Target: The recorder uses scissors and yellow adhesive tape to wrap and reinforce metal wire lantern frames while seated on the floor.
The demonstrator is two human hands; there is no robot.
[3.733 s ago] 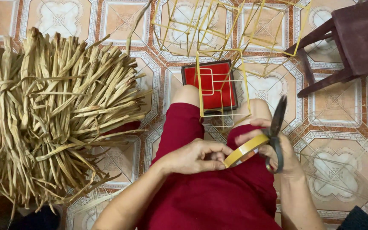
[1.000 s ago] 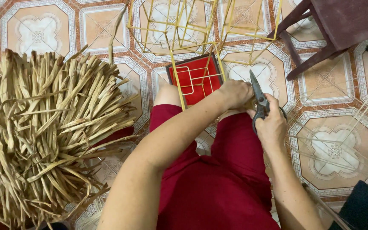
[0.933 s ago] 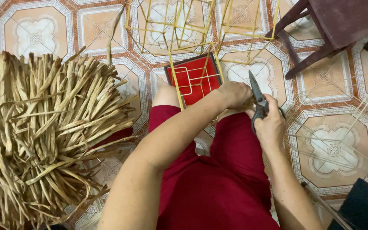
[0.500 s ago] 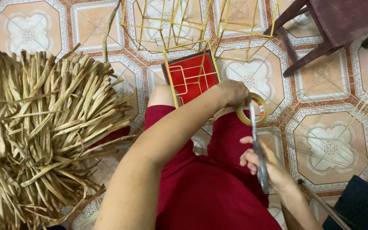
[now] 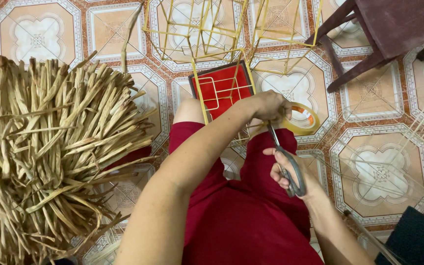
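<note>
My left hand (image 5: 270,107) reaches across my lap and grips a roll of yellowish tape (image 5: 302,118) beside a yellow stick frame (image 5: 220,93). My right hand (image 5: 290,169) holds grey scissors (image 5: 285,159) by the handles, blades pointing up toward the left hand and the tape. The frame stands over a red square box (image 5: 218,90) in front of my knees. I sit in dark red clothes on a tiled floor.
A big heap of dry straw-coloured leaf strips (image 5: 45,152) fills the left. More yellow stick frames (image 5: 207,29) lie ahead. A dark brown stool (image 5: 384,34) stands at top right, a dark cloth (image 5: 415,240) at bottom right, thin sticks (image 5: 418,132) on the right.
My left hand has carried the tape roll from my lap up to the frame. My right hand has drawn the scissors down and back, and their blades now point at the tape.
</note>
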